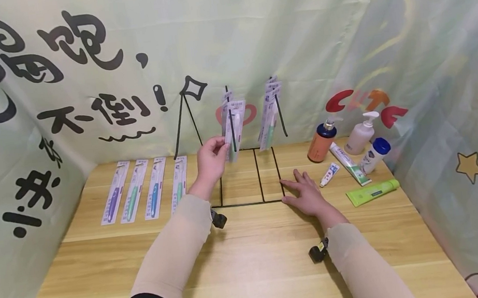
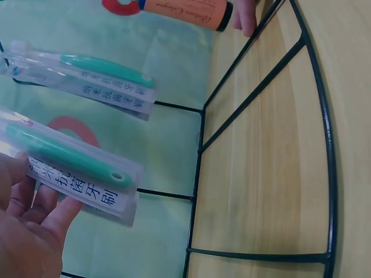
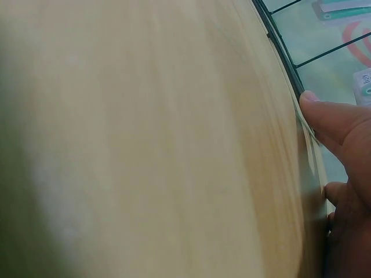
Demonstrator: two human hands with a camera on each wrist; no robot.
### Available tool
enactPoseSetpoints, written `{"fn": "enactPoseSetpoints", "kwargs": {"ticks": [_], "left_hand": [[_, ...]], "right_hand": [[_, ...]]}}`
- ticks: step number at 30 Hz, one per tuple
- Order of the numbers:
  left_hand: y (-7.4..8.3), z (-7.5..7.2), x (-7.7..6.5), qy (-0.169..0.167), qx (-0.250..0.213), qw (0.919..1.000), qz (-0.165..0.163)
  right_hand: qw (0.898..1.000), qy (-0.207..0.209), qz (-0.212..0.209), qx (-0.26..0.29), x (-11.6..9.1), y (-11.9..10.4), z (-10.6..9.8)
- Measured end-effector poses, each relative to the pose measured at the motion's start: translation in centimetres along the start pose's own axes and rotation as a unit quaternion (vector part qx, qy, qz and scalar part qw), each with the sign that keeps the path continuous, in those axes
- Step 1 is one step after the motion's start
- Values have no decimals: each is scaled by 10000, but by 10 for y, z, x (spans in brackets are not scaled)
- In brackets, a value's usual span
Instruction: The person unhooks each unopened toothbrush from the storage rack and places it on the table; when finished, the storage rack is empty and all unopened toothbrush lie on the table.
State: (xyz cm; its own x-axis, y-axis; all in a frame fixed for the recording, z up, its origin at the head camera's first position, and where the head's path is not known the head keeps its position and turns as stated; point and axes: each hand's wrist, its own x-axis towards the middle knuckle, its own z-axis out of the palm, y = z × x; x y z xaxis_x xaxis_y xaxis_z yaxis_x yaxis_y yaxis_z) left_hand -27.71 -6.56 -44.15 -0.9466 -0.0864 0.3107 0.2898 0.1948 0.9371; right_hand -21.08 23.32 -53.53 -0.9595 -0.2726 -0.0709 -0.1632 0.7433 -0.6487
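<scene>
My left hand pinches a packaged toothbrush by its lower part, at the middle of a black wire rack. In the left wrist view this toothbrush has a green handle inside clear packaging with a printed card. Other packaged toothbrushes hang on the rack's right side, one with a green handle showing. With fingers spread, my right hand rests on the table, its fingertips at the right bar of the rack's base. The right wrist view shows its thumb against the black wire.
Left of the rack, several packaged toothbrushes lie in a row. On the right stand an orange bottle, a white pump bottle and a blue-capped bottle. Toothpaste tubes and a green tube lie near them.
</scene>
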Motion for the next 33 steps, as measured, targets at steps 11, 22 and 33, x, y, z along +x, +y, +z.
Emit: {"fn": "enactPoseSetpoints", "kwargs": {"ticks": [11, 22, 33], "left_hand": [[1, -7, -10, -166, 295, 9994, -109], [-2, -18, -17, -265, 651, 9975, -86], [-6, -50, -56, -928, 1527, 9817, -660]], "right_hand": [[10000, -12, 17, -41, 0, 0, 0], [10000, -29, 4, -12, 0, 0, 1], [10000, 1, -15, -51, 0, 0, 1]]}}
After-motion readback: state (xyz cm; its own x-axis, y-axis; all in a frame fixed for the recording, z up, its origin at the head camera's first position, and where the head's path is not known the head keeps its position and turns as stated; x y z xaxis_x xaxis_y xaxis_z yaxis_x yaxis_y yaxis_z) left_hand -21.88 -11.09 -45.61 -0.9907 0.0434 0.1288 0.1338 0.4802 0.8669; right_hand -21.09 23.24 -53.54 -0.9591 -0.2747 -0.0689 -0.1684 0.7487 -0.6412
